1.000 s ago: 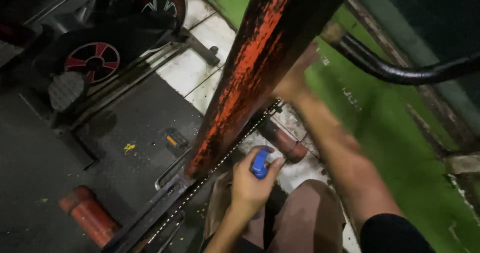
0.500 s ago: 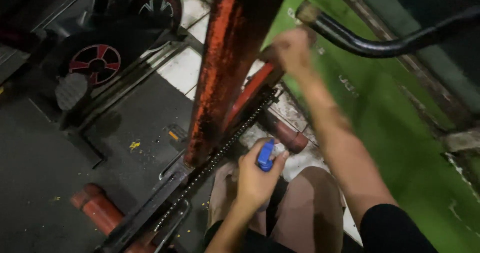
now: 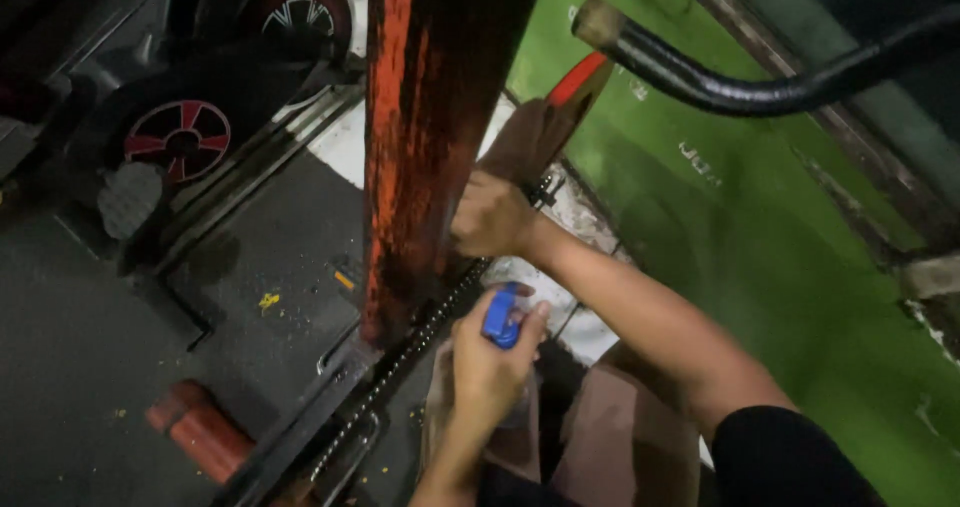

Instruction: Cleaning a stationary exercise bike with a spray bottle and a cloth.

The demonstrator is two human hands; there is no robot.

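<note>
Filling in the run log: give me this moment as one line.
left hand: grips blue can | right hand: on orange beam | chain: beside beam | floor: dark

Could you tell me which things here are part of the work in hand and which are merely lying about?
In hand: left hand holding blue-capped can; right hand on orange beam; chain.
Lying about: red-spoked wheel; red cylinder; black curved bar.

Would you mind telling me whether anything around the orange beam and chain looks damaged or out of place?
The orange beam has badly worn paint, with dark bare patches along its face. Small yellow scraps lie scattered on the dark floor beside it. The chain looks intact beside the left hand holding a blue object.
</note>
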